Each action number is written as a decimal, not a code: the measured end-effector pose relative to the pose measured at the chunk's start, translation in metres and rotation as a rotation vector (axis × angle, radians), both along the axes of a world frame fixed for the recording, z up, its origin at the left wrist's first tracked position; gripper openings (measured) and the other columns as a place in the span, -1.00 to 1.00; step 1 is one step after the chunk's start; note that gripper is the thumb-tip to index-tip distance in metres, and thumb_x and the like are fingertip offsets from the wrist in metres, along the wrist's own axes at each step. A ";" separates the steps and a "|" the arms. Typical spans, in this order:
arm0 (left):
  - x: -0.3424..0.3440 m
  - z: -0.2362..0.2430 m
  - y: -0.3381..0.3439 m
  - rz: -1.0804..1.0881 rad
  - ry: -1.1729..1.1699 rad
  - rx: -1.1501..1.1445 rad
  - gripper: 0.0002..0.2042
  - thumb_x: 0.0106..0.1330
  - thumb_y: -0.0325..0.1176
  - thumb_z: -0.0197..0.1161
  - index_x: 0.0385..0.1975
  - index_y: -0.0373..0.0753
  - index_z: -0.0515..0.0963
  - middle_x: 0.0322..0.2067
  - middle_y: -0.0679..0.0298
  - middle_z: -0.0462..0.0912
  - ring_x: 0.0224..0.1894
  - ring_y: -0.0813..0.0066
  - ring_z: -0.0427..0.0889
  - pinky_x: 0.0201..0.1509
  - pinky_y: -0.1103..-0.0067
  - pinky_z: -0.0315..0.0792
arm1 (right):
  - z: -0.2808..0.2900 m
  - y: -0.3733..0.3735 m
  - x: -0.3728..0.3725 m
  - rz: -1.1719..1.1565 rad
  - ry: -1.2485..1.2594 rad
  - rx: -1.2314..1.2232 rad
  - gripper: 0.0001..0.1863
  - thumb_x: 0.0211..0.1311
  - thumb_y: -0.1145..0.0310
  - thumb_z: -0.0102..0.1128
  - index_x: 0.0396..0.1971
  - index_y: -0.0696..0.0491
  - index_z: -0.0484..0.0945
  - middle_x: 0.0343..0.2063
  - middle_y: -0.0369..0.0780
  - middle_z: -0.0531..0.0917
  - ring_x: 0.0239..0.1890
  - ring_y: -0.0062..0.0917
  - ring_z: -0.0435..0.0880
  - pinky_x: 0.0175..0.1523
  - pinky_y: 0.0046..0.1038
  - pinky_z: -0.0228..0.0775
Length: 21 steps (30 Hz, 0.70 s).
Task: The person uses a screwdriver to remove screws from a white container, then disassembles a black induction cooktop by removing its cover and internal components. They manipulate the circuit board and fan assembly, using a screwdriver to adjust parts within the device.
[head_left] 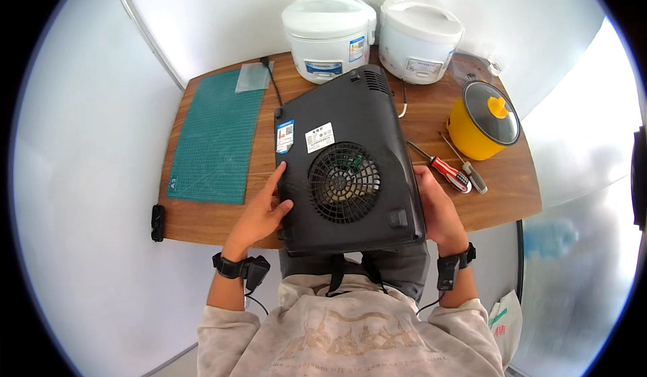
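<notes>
Centrally, flat black plastic appliance: between your hands, over the near edge of the brown wooden table, its round fan grille facing you.
Your left hand: against the left edge, index finger extended; whether it grips cannot be told.
Your right hand: holding the right edge, fingers partly hidden.
Right-side tools: red-and-white-handled screwdriver beside slim grey-handled tool.

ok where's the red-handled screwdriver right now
In the head view, the red-handled screwdriver lies right of the black appliance, beside the grey-handled screwdriver, near the right hand.
</notes>
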<state>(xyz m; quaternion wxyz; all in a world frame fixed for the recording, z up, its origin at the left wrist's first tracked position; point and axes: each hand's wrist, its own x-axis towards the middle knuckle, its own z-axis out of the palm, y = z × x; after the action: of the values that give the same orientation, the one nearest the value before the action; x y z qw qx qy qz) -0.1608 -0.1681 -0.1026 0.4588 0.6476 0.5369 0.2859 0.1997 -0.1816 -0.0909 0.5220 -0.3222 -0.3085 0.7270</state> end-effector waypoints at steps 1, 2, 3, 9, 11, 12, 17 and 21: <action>0.001 0.000 -0.001 -0.023 -0.032 0.033 -0.20 0.47 -0.49 0.23 0.60 0.08 -0.05 0.09 0.03 0.58 -0.22 0.44 0.60 -0.20 0.56 0.55 | 0.008 -0.001 0.000 -0.009 0.058 -0.032 -0.53 0.57 0.21 0.05 0.33 0.10 0.31 0.11 -0.22 0.61 0.08 -0.56 0.64 0.17 -0.44 0.54; 0.001 0.002 -0.003 -0.019 -0.065 -0.013 -0.20 0.47 -0.48 0.23 0.61 0.07 -0.07 0.13 0.03 0.55 -0.15 0.42 0.60 -0.13 0.54 0.55 | 0.012 -0.001 -0.001 -0.017 0.115 -0.064 -0.52 0.57 0.21 0.04 0.34 0.10 0.31 0.12 -0.22 0.61 0.08 -0.56 0.64 0.16 -0.45 0.55; 0.003 0.004 -0.005 -0.014 -0.098 -0.058 -0.20 0.48 -0.47 0.23 0.61 0.05 -0.08 0.16 0.02 0.53 -0.08 0.40 0.60 -0.07 0.53 0.55 | 0.010 0.001 -0.003 -0.017 0.125 -0.057 -0.52 0.56 0.22 0.04 0.34 0.09 0.32 0.12 -0.21 0.62 0.07 -0.55 0.66 0.14 -0.45 0.56; 0.019 0.009 -0.016 -0.058 -0.231 -0.041 -0.17 0.46 -0.29 0.31 0.60 -0.14 -0.08 0.39 -0.09 0.30 0.41 0.17 0.31 0.43 0.32 0.27 | -0.022 -0.014 -0.004 -0.003 -0.140 0.021 -0.58 0.50 0.39 0.11 0.28 0.16 0.43 0.04 -0.19 0.67 -0.03 -0.54 0.71 0.03 -0.49 0.63; 0.017 -0.002 -0.015 -0.022 -0.138 0.093 -0.15 0.43 -0.21 0.36 0.59 -0.14 -0.04 0.38 -0.13 0.28 0.40 0.10 0.33 0.42 0.30 0.28 | -0.016 -0.016 -0.009 0.038 -0.114 -0.039 -0.59 0.47 0.44 0.14 0.25 0.21 0.44 0.04 -0.18 0.66 -0.05 -0.55 0.71 -0.01 -0.46 0.64; 0.016 -0.007 -0.017 -0.004 0.000 0.182 -0.17 0.42 -0.25 0.36 0.58 -0.14 -0.01 0.33 -0.08 0.31 0.37 0.12 0.35 0.41 0.33 0.29 | -0.015 -0.018 -0.011 0.053 -0.124 -0.039 -0.58 0.48 0.44 0.14 0.26 0.21 0.44 0.05 -0.18 0.66 -0.04 -0.55 0.70 0.00 -0.47 0.64; 0.030 0.023 -0.015 0.042 0.203 0.492 -0.25 0.32 -0.40 0.41 0.51 -0.15 0.20 0.24 0.02 0.32 0.32 0.13 0.38 0.36 0.39 0.34 | -0.011 -0.022 -0.014 0.076 -0.188 0.005 -0.55 0.48 0.43 0.15 0.30 0.20 0.40 0.08 -0.19 0.64 0.00 -0.55 0.68 0.03 -0.47 0.62; 0.035 0.067 -0.027 -0.089 0.117 0.324 -0.24 0.26 -0.56 0.40 0.48 -0.14 0.26 0.27 0.13 0.34 0.31 0.22 0.40 0.34 0.38 0.39 | -0.006 -0.021 -0.017 0.122 -0.227 0.090 -0.52 0.48 0.43 0.17 0.33 0.19 0.38 0.11 -0.20 0.62 0.03 -0.55 0.67 0.05 -0.47 0.61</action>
<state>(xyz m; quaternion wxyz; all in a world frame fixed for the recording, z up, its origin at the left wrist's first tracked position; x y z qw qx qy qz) -0.1257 -0.1947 -0.0358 0.3287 0.7517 0.4804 0.3100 0.1829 -0.2022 -0.0973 0.4526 -0.3593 -0.4168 0.7017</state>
